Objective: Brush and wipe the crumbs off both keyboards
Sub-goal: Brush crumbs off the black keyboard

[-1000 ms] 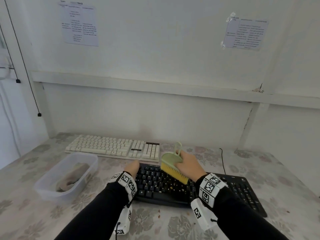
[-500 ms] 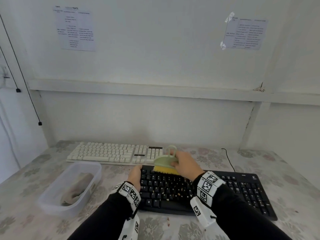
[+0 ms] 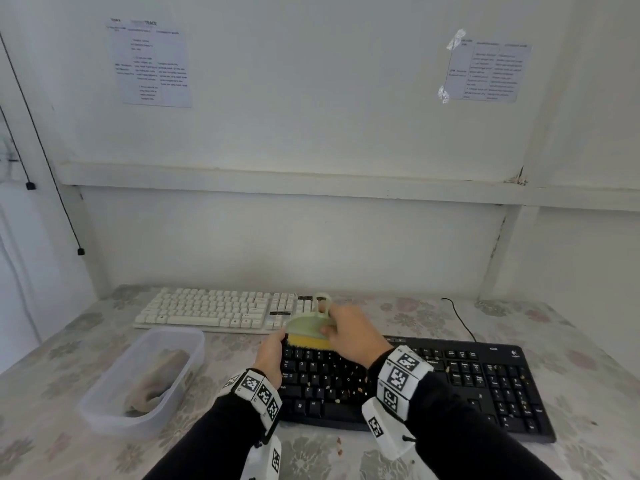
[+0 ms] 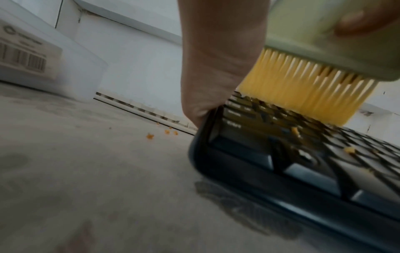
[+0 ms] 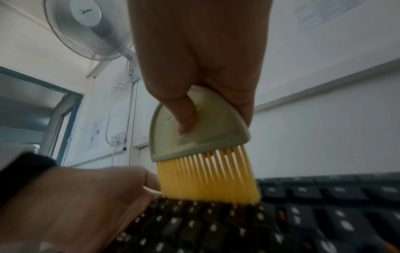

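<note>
A black keyboard (image 3: 460,379) lies near me, with crumbs (image 3: 360,389) scattered on its keys. My right hand (image 3: 349,336) grips a pale green brush (image 3: 308,325) with yellow bristles (image 5: 207,179). The bristles touch the top key row at the keyboard's far left corner. My left hand (image 3: 272,355) holds the keyboard's left end, fingers (image 4: 212,68) curled at that corner (image 4: 207,119). A white keyboard (image 3: 214,310) lies behind, against the wall.
A clear plastic tub (image 3: 104,407) with a beige cloth (image 3: 156,379) inside stands to the left. Loose crumbs lie on the flowered tablecloth (image 3: 339,445) in front of the black keyboard and beside its left end (image 4: 151,136). A black cable (image 3: 460,320) runs behind the keyboard.
The brush has moved left and away from me, from the middle keys to the black keyboard's far left corner. My left hand has stayed on the keyboard's left end.
</note>
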`<control>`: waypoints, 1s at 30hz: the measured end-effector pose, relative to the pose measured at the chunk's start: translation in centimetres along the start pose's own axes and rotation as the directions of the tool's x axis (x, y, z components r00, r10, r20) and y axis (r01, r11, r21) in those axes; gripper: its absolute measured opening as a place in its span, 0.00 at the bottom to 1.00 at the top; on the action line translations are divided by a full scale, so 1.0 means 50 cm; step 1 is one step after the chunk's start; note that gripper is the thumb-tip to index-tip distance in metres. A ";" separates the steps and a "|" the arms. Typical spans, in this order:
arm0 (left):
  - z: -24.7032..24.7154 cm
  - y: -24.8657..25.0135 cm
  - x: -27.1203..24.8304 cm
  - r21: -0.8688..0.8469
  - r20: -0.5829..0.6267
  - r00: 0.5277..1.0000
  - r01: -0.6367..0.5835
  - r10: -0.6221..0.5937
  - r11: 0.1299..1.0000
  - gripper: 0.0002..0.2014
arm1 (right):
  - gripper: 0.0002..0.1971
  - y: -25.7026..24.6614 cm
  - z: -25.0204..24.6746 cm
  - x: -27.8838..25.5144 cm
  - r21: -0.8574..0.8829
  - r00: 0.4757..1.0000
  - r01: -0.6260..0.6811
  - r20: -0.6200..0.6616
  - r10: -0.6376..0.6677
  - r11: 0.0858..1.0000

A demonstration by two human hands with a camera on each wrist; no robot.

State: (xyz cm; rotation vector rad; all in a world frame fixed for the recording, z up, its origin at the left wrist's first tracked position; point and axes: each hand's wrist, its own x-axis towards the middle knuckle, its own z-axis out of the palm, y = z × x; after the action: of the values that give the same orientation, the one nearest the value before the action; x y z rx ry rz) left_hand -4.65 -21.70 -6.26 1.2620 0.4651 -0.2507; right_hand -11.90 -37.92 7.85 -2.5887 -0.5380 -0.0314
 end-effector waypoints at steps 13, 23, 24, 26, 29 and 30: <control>0.016 0.007 -0.047 -0.031 -0.074 0.997 -0.023 0.021 0.999 0.23 | 0.16 0.141 -0.106 -0.090 -0.140 0.963 -0.264 -0.086 0.254 0.954; -0.001 -0.014 0.016 -0.047 -0.095 0.995 -0.039 0.035 0.998 0.39 | 0.12 0.041 -0.024 -0.027 0.109 0.999 0.011 -0.032 -0.008 0.994; -0.007 -0.022 0.035 -0.058 -0.089 0.996 -0.035 0.030 0.998 0.40 | 0.12 0.038 -0.017 -0.022 0.094 1.000 0.016 -0.014 -0.015 0.995; -0.006 -0.023 0.039 -0.079 -0.087 0.996 -0.029 0.022 0.996 0.37 | 0.06 0.040 -0.014 -0.018 0.041 1.000 -0.005 0.000 0.005 0.999; 0.005 -0.007 -0.002 -0.095 -0.067 0.998 -0.022 0.016 0.995 0.32 | 0.10 0.063 -0.034 -0.031 -0.021 0.996 -0.090 0.003 0.090 0.996; 0.003 -0.007 0.002 -0.085 -0.069 0.997 -0.032 0.027 0.996 0.31 | 0.14 0.077 -0.043 -0.035 -0.040 0.994 -0.111 0.007 0.111 0.993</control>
State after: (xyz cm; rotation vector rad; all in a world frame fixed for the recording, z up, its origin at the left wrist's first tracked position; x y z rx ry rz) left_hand -4.66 -21.96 -6.59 1.1950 0.5102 -0.1614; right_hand -11.91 -42.65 7.76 -2.6540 -0.3997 0.0077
